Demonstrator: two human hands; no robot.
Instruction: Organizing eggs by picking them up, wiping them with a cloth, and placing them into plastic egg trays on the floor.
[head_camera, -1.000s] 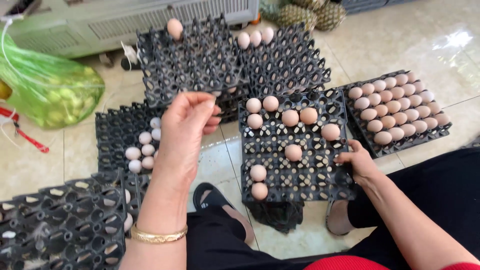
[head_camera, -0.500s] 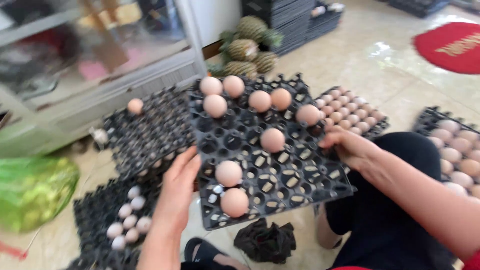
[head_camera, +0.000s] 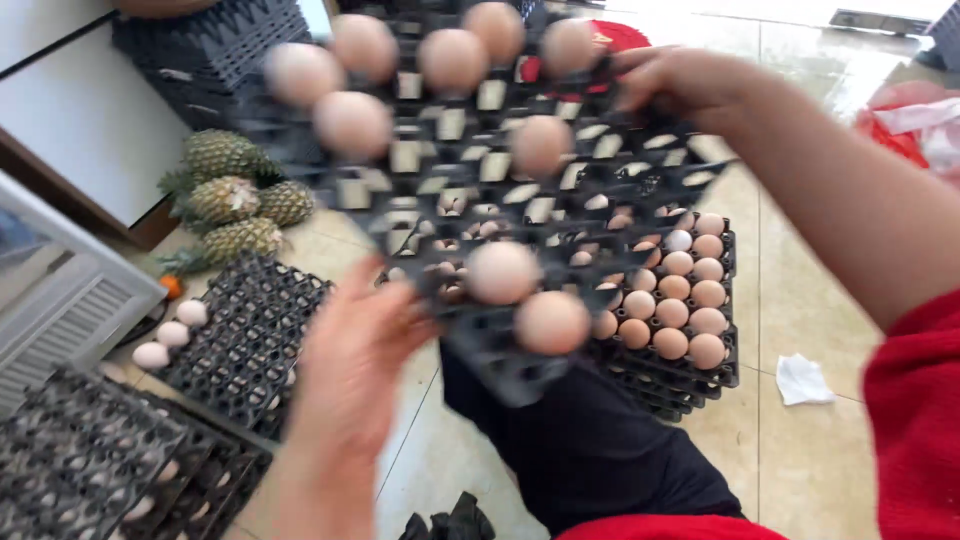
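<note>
both hands are on a black egg tray (head_camera: 470, 190) that's lifted up in front of the camera. the left hand (head_camera: 350, 370) grips its near left edge, blurry but the fingers look curled onto the rim. the right hand (head_camera: 680, 85) is closed on the far right corner, arm in a red sleeve (head_camera: 915, 420) coming in from the right. the tray is up in the air, tilted a bit, with only some cups filled: a row of brown eggs (head_camera: 455, 60) along the far side, one nearer the middle, and two close together at the near edge.

under the tray, on the tiled floor (head_camera: 810, 460), there's a stack of trays with a full layer of eggs (head_camera: 675, 295) on top, partly hidden by the lifted one. to the left sits another black tray with a couple of pale eggs (head_camera: 170, 335) on its edge, and more empty trays (head_camera: 90, 470) in the bottom left corner. a few pineapples (head_camera: 230, 195) lie by the wall behind them. a crumpled white tissue (head_camera: 800, 378) lies on the floor to the right.
</note>
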